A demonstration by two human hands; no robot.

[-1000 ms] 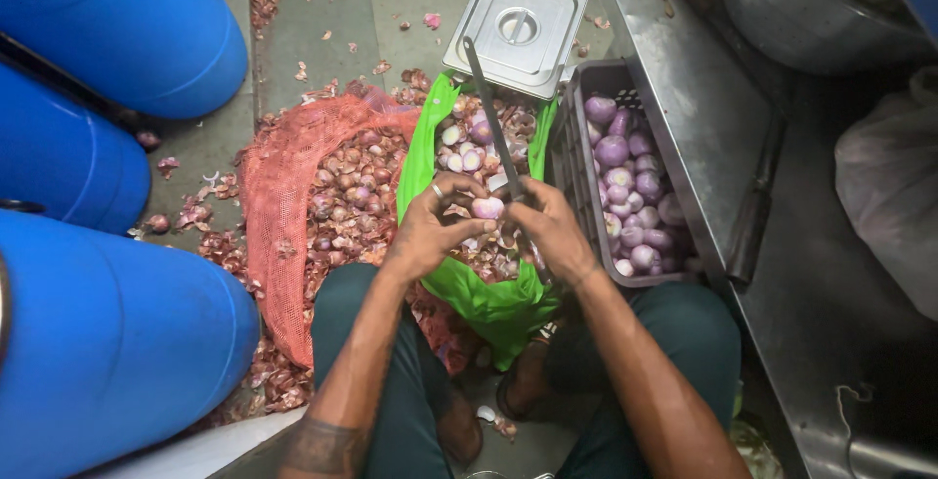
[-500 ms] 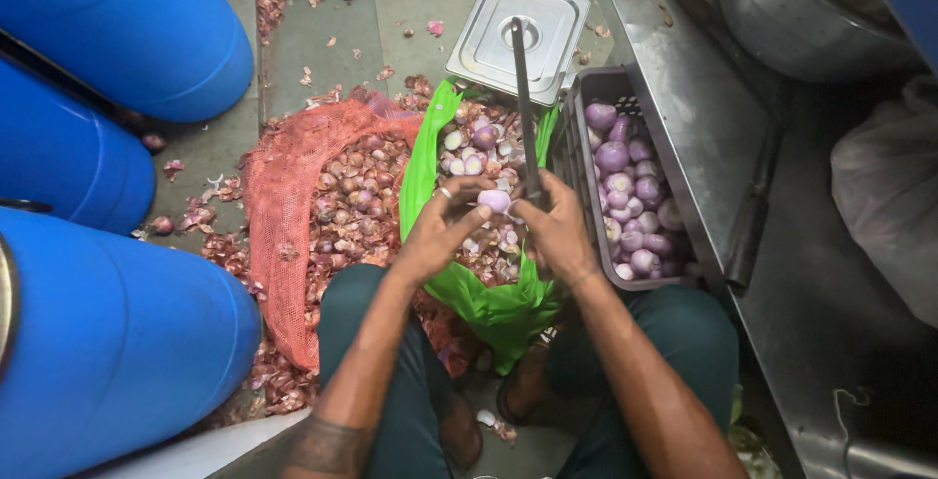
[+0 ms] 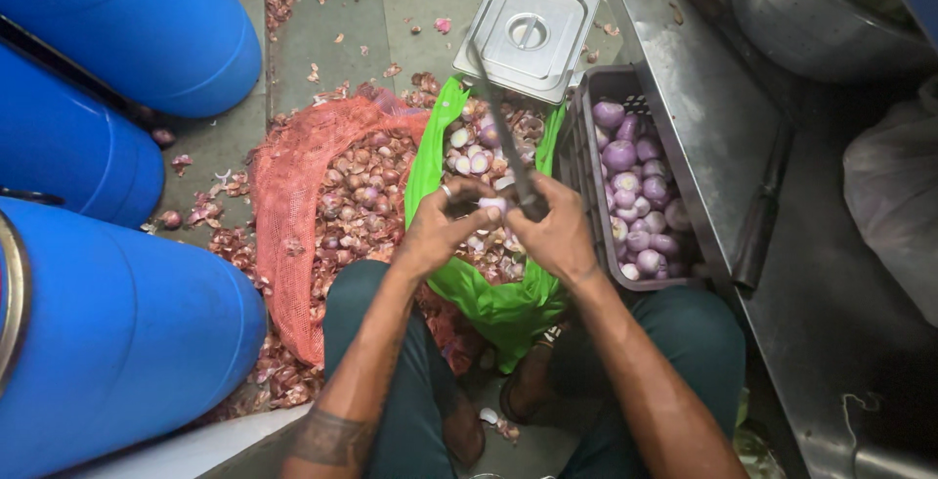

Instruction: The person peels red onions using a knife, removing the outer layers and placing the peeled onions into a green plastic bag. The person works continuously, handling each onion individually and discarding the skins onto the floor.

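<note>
- On our left, three blue drums [image 3: 117, 323] walled the floor; only narrow gaps lay between them.
- The red net sack [image 3: 293, 215] of onions lay just beside the drums, touching the green bag [image 3: 489, 303] between our knees.
- Our left hand [image 3: 435, 230] and right hand [image 3: 557, 235] met over the bag, the knife [image 3: 503, 137] slanting up and away, barring the way across it.
- A grey crate [image 3: 586, 117] of peeled onions pressed against the bag's right side; its open top was free.
- A steel lid [image 3: 532, 34] closed off the far end.
- A steel counter [image 3: 703, 108] rose right of the crate.
- Bare floor [image 3: 342, 39] showed only beyond the sack, strewn with peel.
</note>
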